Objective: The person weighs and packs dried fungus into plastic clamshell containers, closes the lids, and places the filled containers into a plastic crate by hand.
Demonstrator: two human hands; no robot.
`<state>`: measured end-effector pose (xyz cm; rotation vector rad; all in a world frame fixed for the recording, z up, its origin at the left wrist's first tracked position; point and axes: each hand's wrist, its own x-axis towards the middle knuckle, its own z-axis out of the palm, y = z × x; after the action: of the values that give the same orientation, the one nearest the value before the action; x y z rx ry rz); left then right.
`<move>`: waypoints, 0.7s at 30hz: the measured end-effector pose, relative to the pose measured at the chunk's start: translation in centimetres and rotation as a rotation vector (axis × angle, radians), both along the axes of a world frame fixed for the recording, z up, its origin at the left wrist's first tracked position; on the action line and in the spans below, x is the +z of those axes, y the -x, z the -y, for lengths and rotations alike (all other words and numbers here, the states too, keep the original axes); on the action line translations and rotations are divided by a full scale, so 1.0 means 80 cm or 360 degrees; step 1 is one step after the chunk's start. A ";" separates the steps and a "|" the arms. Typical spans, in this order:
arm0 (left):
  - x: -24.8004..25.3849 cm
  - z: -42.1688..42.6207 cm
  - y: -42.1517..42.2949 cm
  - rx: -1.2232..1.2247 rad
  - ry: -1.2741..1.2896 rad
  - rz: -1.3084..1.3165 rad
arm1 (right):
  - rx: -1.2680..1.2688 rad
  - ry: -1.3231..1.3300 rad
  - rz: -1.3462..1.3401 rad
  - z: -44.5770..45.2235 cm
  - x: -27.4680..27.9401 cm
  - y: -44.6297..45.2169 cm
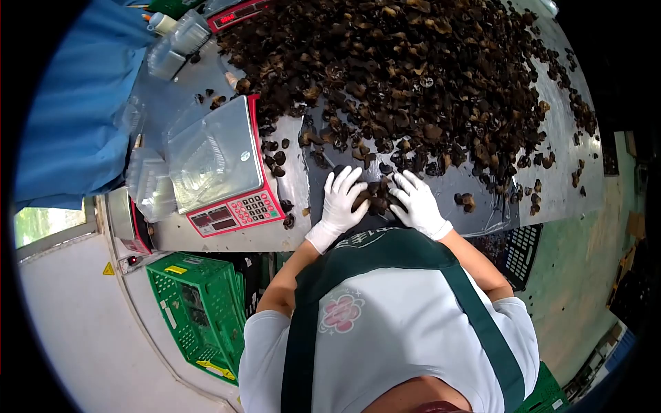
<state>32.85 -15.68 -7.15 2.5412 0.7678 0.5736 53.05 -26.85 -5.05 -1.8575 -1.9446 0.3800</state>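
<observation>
My left hand, in a white glove, rests at the table's front edge with its fingers stretched out and slightly apart. Opposite it, my right hand, also gloved in white, has its fingers spread and angled inward. Between the two lies a small cluster of dark brown mushrooms, which look like wood ear. Fingertips of both hands touch or nearly touch this cluster, and neither hand is closed around a piece. Beyond them a large heap of the same mushrooms covers much of the metal table.
Left of my hands stands a red-framed digital scale with a clear plastic tray on it. More clear containers sit at the left edge. Another scale is farther back. Green crates stand below, left; a black crate, right.
</observation>
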 end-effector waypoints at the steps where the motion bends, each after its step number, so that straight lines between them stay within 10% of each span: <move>1: 0.001 0.005 0.007 -0.0075 0.0006 0.0013 | 0.0076 0.0048 -0.0071 0.011 -0.008 -0.004; 15: -0.006 -0.035 0.007 0.0396 -0.0059 0.0465 | -0.0705 -0.0023 -0.0266 0.046 0.012 -0.039; 21: 0.011 -0.016 0.008 0.0020 0.0081 -0.0102 | -0.0239 0.0202 -0.0788 0.043 0.008 -0.018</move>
<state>32.18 -14.38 -6.28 2.5205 0.8110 0.4723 54.48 -30.29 -4.44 -1.7583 -1.4692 0.8412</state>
